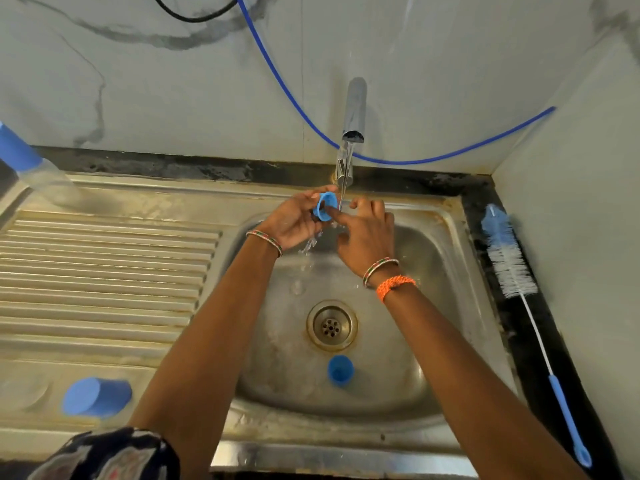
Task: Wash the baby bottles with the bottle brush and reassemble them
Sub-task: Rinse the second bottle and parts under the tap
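My left hand (pixel 294 221) grips a blue bottle collar ring (pixel 325 206) under the running tap (pixel 353 116). My right hand (pixel 367 233) is beside it, with a straight finger touching the ring in the water stream. A blue cap (pixel 340 370) lies in the steel sink basin (pixel 415 306), just in front of the drain. A second blue cap (pixel 97 396) sits on the drainboard at the near left. A clear bottle with a blue top (pixel 31 168) stands at the far left. The bottle brush (pixel 512 265), white and blue bristles on a blue handle, lies along the right counter edge.
The ribbed drainboard (pixel 104 271) fills the left side. The drain (pixel 331 325) is in the basin's middle. A blue hose (pixel 277 77) hangs across the marble wall behind the tap, and another wall closes off the right side.
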Demonstrator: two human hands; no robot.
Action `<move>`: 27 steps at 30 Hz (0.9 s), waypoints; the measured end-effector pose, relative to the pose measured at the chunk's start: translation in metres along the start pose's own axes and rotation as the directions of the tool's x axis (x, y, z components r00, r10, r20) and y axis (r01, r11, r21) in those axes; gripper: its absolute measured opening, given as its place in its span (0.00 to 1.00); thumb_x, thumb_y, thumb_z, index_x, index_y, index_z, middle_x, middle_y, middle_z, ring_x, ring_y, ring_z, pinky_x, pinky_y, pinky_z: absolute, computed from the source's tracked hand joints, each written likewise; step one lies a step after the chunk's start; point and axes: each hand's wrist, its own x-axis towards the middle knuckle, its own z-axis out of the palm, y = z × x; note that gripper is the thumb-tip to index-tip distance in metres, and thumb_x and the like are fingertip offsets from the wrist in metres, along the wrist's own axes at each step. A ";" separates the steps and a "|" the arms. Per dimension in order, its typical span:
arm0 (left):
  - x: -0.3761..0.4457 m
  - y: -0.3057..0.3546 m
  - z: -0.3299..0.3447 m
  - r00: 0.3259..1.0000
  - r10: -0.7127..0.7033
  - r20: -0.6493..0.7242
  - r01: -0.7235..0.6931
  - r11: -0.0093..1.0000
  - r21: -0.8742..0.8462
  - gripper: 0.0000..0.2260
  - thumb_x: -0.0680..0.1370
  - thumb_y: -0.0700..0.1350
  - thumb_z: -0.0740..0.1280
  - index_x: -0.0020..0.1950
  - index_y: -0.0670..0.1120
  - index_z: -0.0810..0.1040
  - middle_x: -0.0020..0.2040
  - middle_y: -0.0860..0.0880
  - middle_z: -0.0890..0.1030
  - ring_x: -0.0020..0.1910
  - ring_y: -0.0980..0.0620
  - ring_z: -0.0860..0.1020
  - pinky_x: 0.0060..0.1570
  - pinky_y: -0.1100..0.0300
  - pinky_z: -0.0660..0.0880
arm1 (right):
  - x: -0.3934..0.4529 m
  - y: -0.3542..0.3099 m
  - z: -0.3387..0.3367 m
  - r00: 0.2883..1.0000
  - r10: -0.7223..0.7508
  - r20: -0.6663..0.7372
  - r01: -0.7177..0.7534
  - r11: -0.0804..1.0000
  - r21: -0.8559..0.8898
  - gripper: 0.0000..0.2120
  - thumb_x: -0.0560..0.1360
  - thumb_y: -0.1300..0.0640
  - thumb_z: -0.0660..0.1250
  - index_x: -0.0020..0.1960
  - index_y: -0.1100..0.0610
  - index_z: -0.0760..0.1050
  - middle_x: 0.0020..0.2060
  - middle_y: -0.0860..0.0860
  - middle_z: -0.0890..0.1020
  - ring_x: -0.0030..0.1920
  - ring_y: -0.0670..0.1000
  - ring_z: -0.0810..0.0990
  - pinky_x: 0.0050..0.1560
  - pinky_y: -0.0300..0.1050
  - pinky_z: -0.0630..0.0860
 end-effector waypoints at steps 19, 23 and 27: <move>0.007 0.009 0.013 0.932 -0.233 -0.278 0.316 0.898 0.305 0.19 0.76 0.52 0.68 0.58 0.38 0.75 0.47 0.40 0.81 0.39 0.47 0.82 0.32 0.58 0.80 | -0.029 -0.006 0.016 0.988 0.150 -0.031 -0.132 0.939 0.319 0.17 0.77 0.58 0.64 0.64 0.46 0.76 0.44 0.51 0.71 0.48 0.54 0.67 0.50 0.50 0.69; 0.008 -0.001 0.020 0.935 -0.201 -0.291 0.279 0.925 0.257 0.17 0.78 0.56 0.64 0.48 0.41 0.73 0.40 0.44 0.77 0.34 0.52 0.77 0.27 0.63 0.78 | -0.024 -0.007 0.004 0.990 0.100 -0.099 -0.108 0.991 -0.074 0.16 0.74 0.52 0.66 0.61 0.46 0.77 0.62 0.58 0.73 0.63 0.62 0.67 0.62 0.61 0.61; 0.008 -0.001 0.020 0.932 -0.210 -0.295 0.304 0.897 0.322 0.17 0.79 0.57 0.61 0.44 0.44 0.73 0.33 0.47 0.76 0.25 0.56 0.74 0.25 0.65 0.73 | -0.028 -0.014 0.004 0.994 0.105 0.029 -0.096 0.972 -0.215 0.34 0.73 0.55 0.67 0.74 0.42 0.57 0.76 0.59 0.47 0.75 0.64 0.46 0.70 0.67 0.45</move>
